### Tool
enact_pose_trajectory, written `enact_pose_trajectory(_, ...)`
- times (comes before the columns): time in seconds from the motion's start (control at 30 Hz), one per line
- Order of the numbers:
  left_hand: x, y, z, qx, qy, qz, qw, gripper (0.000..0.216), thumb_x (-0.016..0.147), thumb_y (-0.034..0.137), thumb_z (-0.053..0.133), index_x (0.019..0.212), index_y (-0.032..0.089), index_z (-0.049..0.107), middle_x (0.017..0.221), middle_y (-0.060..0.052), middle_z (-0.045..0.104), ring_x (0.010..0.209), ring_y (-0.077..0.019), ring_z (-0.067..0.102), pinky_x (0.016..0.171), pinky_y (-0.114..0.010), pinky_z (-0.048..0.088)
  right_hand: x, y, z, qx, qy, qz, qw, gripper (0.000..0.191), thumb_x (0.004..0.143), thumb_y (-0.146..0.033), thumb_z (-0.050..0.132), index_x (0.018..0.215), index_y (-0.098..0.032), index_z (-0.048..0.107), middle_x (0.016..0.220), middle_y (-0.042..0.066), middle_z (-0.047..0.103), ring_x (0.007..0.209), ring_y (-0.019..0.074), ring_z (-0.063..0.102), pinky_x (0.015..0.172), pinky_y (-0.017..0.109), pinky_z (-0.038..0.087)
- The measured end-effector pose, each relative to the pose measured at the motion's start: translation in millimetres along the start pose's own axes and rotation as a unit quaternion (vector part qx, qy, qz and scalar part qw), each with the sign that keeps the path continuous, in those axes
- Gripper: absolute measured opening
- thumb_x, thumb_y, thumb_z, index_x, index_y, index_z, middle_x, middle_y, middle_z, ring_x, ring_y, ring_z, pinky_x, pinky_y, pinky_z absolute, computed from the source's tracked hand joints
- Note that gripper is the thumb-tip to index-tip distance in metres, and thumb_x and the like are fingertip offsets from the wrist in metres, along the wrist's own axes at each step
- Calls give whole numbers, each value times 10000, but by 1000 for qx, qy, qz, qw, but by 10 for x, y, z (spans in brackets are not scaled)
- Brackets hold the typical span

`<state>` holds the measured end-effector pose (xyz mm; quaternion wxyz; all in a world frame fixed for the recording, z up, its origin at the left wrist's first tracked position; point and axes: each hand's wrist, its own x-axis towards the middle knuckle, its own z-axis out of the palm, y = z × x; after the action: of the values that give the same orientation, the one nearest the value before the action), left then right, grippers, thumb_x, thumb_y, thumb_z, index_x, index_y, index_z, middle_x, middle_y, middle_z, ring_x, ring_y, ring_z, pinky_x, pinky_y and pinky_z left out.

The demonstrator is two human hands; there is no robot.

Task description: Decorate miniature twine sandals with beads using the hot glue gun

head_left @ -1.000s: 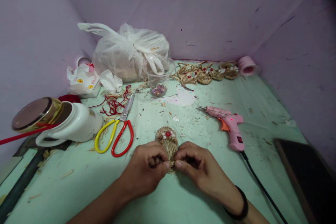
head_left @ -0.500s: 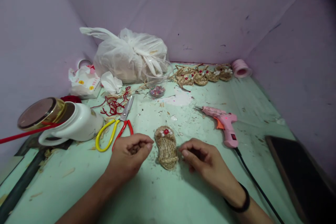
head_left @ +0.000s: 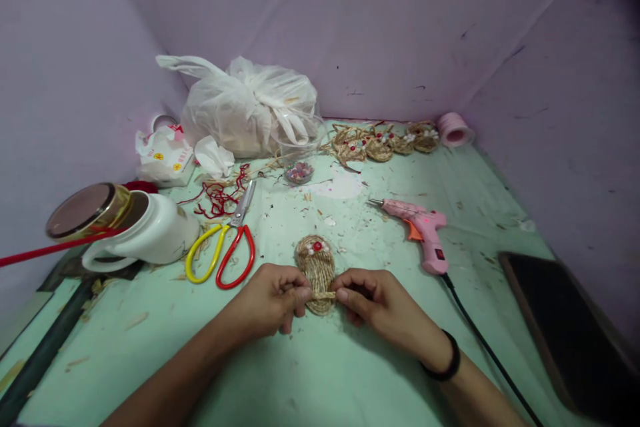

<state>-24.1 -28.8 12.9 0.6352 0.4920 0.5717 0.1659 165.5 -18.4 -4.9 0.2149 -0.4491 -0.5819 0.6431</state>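
Observation:
A small woven straw sandal (head_left: 316,267) with a red and white bead at its toe lies flat on the green table (head_left: 350,373). A short piece of straw cord (head_left: 324,295) stretches across its heel end. My left hand (head_left: 273,300) pinches the cord's left end with closed fingers. My right hand (head_left: 375,300), with a black band at the wrist, pinches the right end. Both hands rest on the table on either side of the sandal.
Yellow and red scissors (head_left: 223,253) lie left of the sandal, a pink glue gun (head_left: 423,233) with a black cable to the right. A tipped white jug (head_left: 150,235), red thread (head_left: 217,197), white plastic bag (head_left: 250,107), bead cup (head_left: 299,157), finished straw pieces (head_left: 380,140), and a dark tablet (head_left: 560,327) ring the table.
Both hands had pulled apart from the sandal and lay beside it. They have come back together and now hold a straw cord across its heel end.

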Motion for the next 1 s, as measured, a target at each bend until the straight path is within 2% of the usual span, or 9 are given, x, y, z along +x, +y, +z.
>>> enact_pose_trajectory(0.1, 20, 18, 27, -1, 15, -20, 1000, 216, 733, 336, 495, 600, 165, 499, 387, 80, 463, 266, -38, 351, 292, -148, 253, 13, 12, 21, -30, 12, -7, 999, 116, 758, -239, 534, 658, -181, 543, 498, -51, 455, 456, 88, 407, 441, 202, 321)
enact_pose_trajectory(0.2, 39, -4, 57, 2, 44, -17, 999, 209, 732, 326, 492, 600, 163, 488, 421, 73, 487, 279, -38, 375, 299, -149, 261, 8, 23, 20, -53, 23, -13, 998, 131, 752, -210, 526, 623, -186, 513, 496, -50, 462, 461, 89, 411, 445, 202, 320)
enact_pose_trajectory(0.27, 37, -23, 53, 1, 55, -5, 998, 219, 733, 330, 495, 602, 155, 489, 459, 60, 508, 300, -38, 403, 313, -151, 276, -4, 19, 3, -25, 15, -1, 1000, 113, 755, -224, 525, 651, -180, 526, 513, -43, 483, 471, 92, 432, 460, 209, 341)
enact_pose_trajectory(0.37, 18, -35, 13, -17, 23, 7, 1000, 218, 732, 353, 499, 696, 141, 534, 511, 46, 534, 317, -41, 421, 318, -157, 290, -21, 3, -21, 44, -16, 31, 998, 111, 736, -270, 559, 748, -161, 574, 559, -33, 513, 486, 94, 460, 487, 226, 375)
enact_pose_trajectory(0.47, 8, -37, -18, -40, -19, 11, 999, 228, 695, 337, 533, 801, 136, 548, 585, 33, 564, 344, -47, 450, 320, -162, 315, -18, -4, -16, 58, -14, 33, 998, 117, 709, -269, 591, 757, -163, 591, 548, -47, 494, 464, 84, 446, 469, 218, 360)
enact_pose_trajectory(0.57, 8, -40, -29, -41, -2, 0, 999, 189, 675, 314, 541, 741, 138, 528, 564, 38, 550, 340, -44, 445, 309, -157, 309, -7, 3, -14, 35, 1, 33, 999, 97, 720, -260, 574, 717, -164, 585, 540, -43, 501, 456, 86, 466, 463, 217, 366)
enact_pose_trajectory(0.67, -6, -31, -74, -38, 22, -11, 999, 210, 685, 317, 527, 808, 147, 520, 562, 43, 560, 322, -56, 450, 280, -155, 296, -16, 13, -58, 27, 9, 47, 998, 111, 716, -262, 561, 770, -168, 585, 541, -46, 498, 435, 87, 464, 442, 216, 366)
enact_pose_trajectory(0.83, -23, 3, -139, 25, 40, -78, 996, 190, 727, 328, 488, 685, 147, 524, 447, 52, 538, 254, -55, 396, 241, -151, 255, -56, 19, -105, -140, 78, 32, 987, 143, 736, -245, 512, 668, -176, 617, 508, -24, 533, 446, 106, 462, 433, 219, 335)
enact_pose_trajectory(1.0, 45, -16, 1, 39, 69, -91, 993, 164, 737, 262, 458, 626, 156, 514, 387, 64, 507, 235, -57, 374, 227, -146, 216, -44, 39, 17, -227, 114, -13, 967, 167, 734, -220, 501, 636, -181, 631, 533, -5, 589, 488, 124, 487, 469, 230, 332)
